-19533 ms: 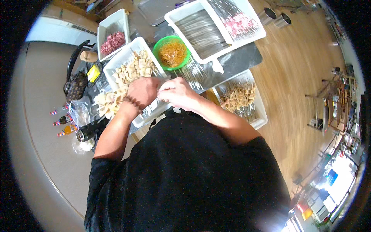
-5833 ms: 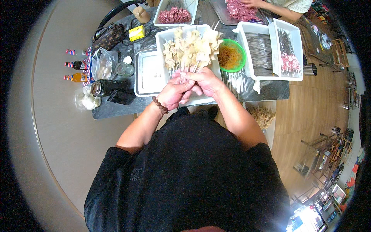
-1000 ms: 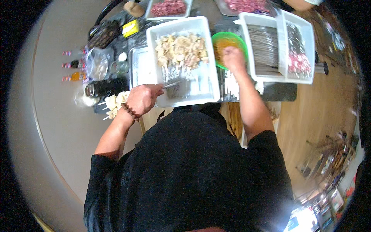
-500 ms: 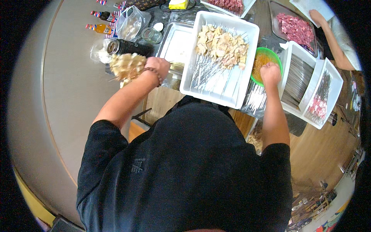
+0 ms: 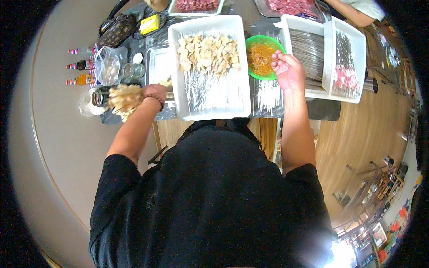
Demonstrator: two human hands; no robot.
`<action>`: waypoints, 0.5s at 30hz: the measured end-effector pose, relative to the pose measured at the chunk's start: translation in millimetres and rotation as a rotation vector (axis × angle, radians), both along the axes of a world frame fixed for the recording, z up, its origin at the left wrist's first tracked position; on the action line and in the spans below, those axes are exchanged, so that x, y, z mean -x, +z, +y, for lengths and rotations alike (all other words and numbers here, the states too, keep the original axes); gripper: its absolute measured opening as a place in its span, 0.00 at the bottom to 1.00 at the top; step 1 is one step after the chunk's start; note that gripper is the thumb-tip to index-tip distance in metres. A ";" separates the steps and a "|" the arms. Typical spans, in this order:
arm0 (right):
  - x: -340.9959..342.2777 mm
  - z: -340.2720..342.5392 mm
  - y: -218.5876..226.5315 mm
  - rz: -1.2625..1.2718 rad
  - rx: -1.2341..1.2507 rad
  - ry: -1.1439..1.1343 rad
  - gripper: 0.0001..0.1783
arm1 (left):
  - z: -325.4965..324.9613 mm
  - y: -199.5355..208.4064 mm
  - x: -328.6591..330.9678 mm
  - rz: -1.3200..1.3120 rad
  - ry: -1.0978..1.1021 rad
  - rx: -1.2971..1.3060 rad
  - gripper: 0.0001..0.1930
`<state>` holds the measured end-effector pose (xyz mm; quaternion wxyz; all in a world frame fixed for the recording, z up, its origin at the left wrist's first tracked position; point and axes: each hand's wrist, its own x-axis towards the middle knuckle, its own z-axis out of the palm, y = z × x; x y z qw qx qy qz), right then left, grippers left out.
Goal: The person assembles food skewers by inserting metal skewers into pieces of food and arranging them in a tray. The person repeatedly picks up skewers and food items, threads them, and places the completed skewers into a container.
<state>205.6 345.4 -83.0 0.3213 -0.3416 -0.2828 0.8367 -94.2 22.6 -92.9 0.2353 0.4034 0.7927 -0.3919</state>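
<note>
The big white tray [image 5: 210,105] of pale skewers sits centre again, swung back from half a second ago. The left hand [image 5: 154,91] has drawn in beside it, still gripping the skewer bunch [image 5: 124,99], while the right hand [image 5: 286,71] pinches, fingers closed, over the green bowl [image 5: 261,56]

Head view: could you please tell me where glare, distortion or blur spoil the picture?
Head view: white glare burns out the lower right corner; fisheye bending curves the grey table edge and the rim is black; the left hand and right hand are fairly sharp, as is the white rectangular plastic tray; far floor clutter is too small to read.
</note>
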 end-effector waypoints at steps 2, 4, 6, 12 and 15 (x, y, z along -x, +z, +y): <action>-8.1 -1.6 12.5 0.097 0.102 0.037 0.09 | -17.2 16.1 15.3 0.046 0.019 -0.021 0.15; -15.3 -6.6 27.4 0.207 0.138 0.074 0.12 | -17.4 60.2 9.9 0.062 0.063 -0.173 0.15; -10.2 -15.8 54.5 0.258 0.064 0.233 0.14 | -37.9 73.6 14.0 -0.029 0.096 -0.376 0.13; 24.0 -84.0 115.1 -0.138 -0.523 0.565 0.24 | 21.0 161.2 -59.7 -0.588 0.003 -0.971 0.13; 37.2 -108.0 129.0 -0.329 -0.685 0.670 0.24 | 45.5 172.5 -86.6 -0.675 -0.074 -0.977 0.12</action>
